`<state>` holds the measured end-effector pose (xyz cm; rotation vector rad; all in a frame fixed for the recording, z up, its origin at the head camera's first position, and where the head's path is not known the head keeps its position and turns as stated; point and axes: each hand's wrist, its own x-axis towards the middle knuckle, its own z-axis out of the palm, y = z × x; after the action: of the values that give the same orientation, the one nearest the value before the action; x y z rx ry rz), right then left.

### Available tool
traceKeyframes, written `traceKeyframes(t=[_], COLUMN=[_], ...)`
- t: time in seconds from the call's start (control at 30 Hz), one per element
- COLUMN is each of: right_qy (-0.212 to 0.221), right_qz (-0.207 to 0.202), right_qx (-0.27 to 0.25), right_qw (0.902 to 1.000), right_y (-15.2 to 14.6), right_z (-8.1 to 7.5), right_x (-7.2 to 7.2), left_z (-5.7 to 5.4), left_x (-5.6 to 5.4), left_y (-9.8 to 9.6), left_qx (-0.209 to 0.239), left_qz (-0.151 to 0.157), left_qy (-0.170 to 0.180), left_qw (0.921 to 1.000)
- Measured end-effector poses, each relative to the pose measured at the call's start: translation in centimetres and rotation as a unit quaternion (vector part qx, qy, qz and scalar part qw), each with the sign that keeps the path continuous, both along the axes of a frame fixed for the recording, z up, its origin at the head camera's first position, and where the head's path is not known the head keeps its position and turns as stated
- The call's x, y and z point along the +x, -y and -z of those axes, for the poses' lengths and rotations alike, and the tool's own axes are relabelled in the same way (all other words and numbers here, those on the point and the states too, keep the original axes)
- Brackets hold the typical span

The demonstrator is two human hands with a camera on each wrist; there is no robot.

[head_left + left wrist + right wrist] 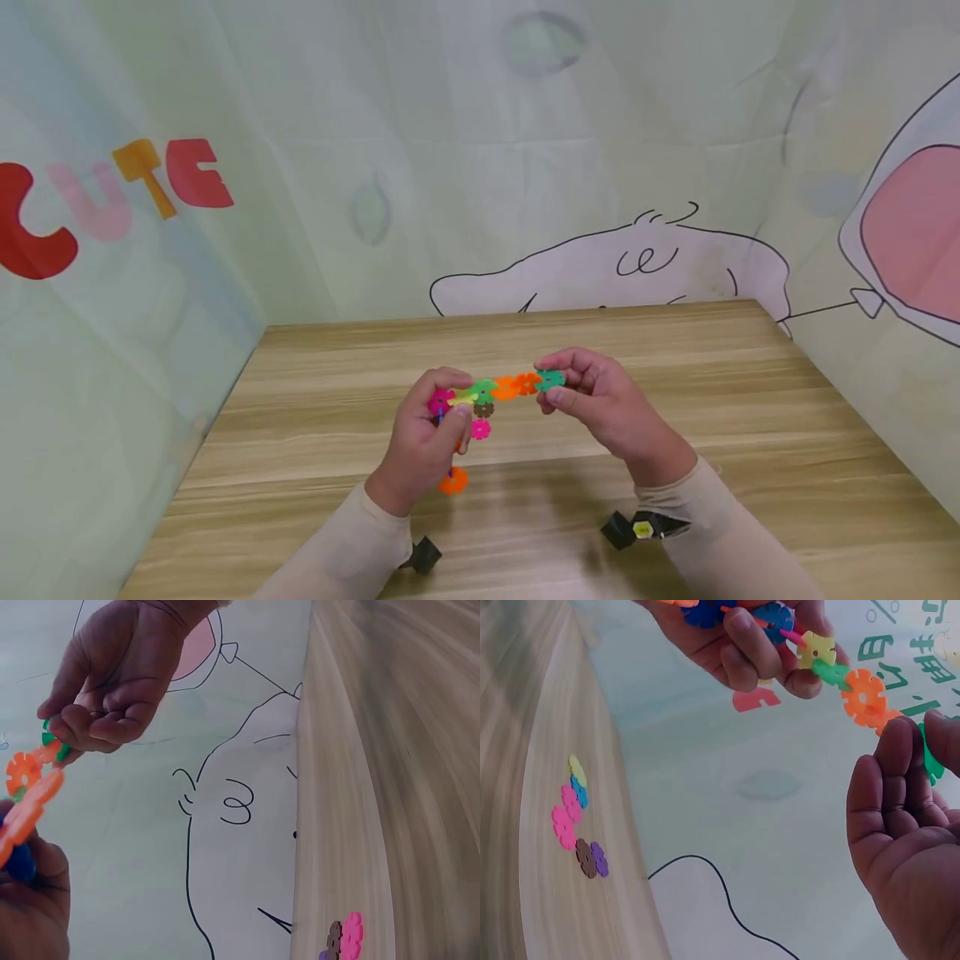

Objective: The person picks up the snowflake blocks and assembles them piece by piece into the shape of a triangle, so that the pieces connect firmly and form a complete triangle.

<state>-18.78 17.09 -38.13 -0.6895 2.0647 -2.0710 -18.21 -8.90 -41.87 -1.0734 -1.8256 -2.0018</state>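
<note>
Two hands: both are raised above the tabletop, joined by one toy between them.
Surface: a pale wooden table (675, 467) with a long streaky grain.
Room: thin printed fabric sheets (480, 150) hang close on three sides; the back one carries a line-drawn cartoon figure, the left one big letters reading CUTE (112, 200) in red, pink and orange.
Containers: I can see none in any view; the loose pieces lie straight on the wood.
Thing in hand: a chain of flat plastic snowflake discs in pink, yellow, green and orange (495, 390), held level in the air over the middle of the table.
Left hand (427, 442): its fingers are curled round the pink and blue end of the chain, with more joined discs hanging below the palm.
Right hand (600, 404): thumb and fingertips pinch the dark green disc (551, 380) at the other end; in the right wrist view the palm looks half unfolded behind it.
Loose pieces: a small cluster of pink, brown, purple, blue and yellow discs (576, 817) lies on the table, well apart from both hands.
Wrists: beige sleeves (352, 550), each with a small black strapped-on mount (637, 527).
</note>
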Motion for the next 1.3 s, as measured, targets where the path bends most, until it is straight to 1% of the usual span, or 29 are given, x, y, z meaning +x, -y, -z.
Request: traceKeyframes(t=[0.23,0.33,0.4,0.5,0.6,0.7,0.77,0.83,0.87,0.97,1.2,1.3], right_qy=[-0.035,-0.062,-0.087,-0.138,-0.203,-0.281,-0.323,-0.352,-0.361,-0.374,-0.383,-0.377], right_qz=[0.003,0.016,0.034,0.067,0.086,0.081,0.074,0.067,0.065,0.061,0.055,0.056], right_qx=[0.041,0.071,0.099,0.145,0.185,0.207,0.212,0.209,0.208,0.203,0.195,0.201], right_qw=[0.9985,0.9954,0.9907,0.9776,0.9576,0.9337,0.9193,0.9097,0.907,0.903,0.9015,0.9023], right_y=[-0.3,-0.4,-0.5,-0.2,0.1,0.5,0.8,1.0,1.2,1.4,1.7,1.7], right_z=[0.2,0.3,0.4,0.5,0.8,1.1,1.2,1.4,1.4,1.6,1.7,1.6], right_x=[-0.5,-0.6,-0.7,-0.5,-0.4,-0.2,-0.2,-0.2,-0.1,0.0,0.1,0.2], left_z=[-0.3,-0.3,-0.4,-0.4,-0.3,-0.3,-0.3,-0.5,-0.6,-0.9,-1.3,-1.5], left_x=[0.0,-0.1,-0.1,-0.1,-0.1,-0.1,-0.1,0.0,0.0,0.2,0.5,0.5], left_y=[0.2,0.2,0.2,0.2,0.2,0.1,0.1,0.1,0.1,0.1,0.2,0.4], left_qx=[-0.021,-0.023,-0.023,-0.025,-0.024,-0.021,-0.018,-0.019,-0.02,-0.023,-0.028,-0.031], left_qz=[-0.006,-0.01,-0.014,-0.017,-0.013,-0.006,0.0,0.007,0.01,0.021,0.029,0.034], left_qy=[0.026,0.047,0.061,0.077,0.088,0.095,0.101,0.109,0.116,0.134,0.179,0.189], left_qw=[0.9994,0.9986,0.9978,0.9966,0.9957,0.9952,0.9948,0.9938,0.993,0.9904,0.9831,0.9808])
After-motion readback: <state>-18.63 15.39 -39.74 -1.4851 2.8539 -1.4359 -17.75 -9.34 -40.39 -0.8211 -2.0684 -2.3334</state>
